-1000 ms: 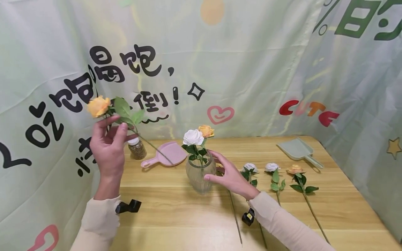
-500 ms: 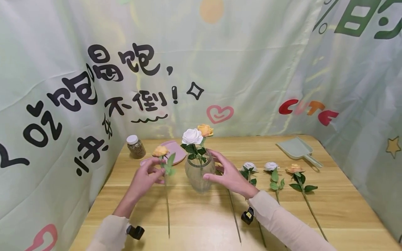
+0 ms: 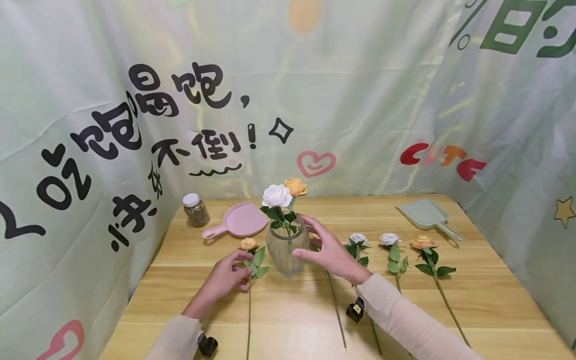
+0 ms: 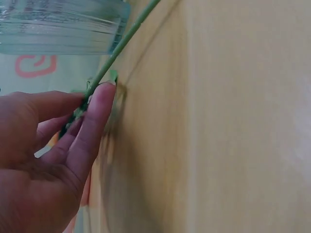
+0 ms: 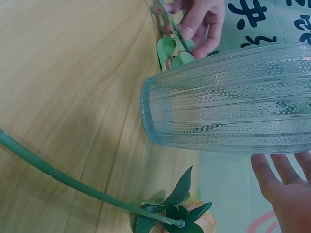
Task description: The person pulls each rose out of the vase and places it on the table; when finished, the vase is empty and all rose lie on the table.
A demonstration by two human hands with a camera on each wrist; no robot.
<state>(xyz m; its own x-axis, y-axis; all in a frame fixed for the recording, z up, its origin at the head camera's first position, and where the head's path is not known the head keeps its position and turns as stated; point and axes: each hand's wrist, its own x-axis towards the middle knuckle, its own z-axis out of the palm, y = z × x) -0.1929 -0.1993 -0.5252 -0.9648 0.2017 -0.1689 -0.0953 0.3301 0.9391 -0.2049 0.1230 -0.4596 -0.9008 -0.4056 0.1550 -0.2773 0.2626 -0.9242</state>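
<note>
My left hand [image 3: 231, 274] pinches the stem of an orange-yellow rose [image 3: 249, 243] just below its bloom, low over the table in front of the pink dustpan. The stem [image 4: 127, 36] and a separate shadow appear in the left wrist view. A clear ribbed glass vase [image 3: 288, 260] stands upright in the middle, holding a white rose [image 3: 276, 195] and a yellow rose [image 3: 295, 186]. My right hand [image 3: 330, 252] rests against the vase's right side; its extended fingertips [image 5: 262, 165] meet the glass in the right wrist view.
Another yellow rose [image 5: 167, 216] lies right of the vase, partly hidden by my right hand. Beyond lie two white roses [image 3: 358, 240] and a yellow one [image 3: 424, 243]. A pink dustpan [image 3: 245, 219], a capped jar [image 3: 196, 212] and a grey-green dustpan [image 3: 425, 212] lie farther back.
My left hand has brought the yellow rose down from high on the left to low over the table beside the vase, its stem now pointing toward me. The right hand stays at the vase.
</note>
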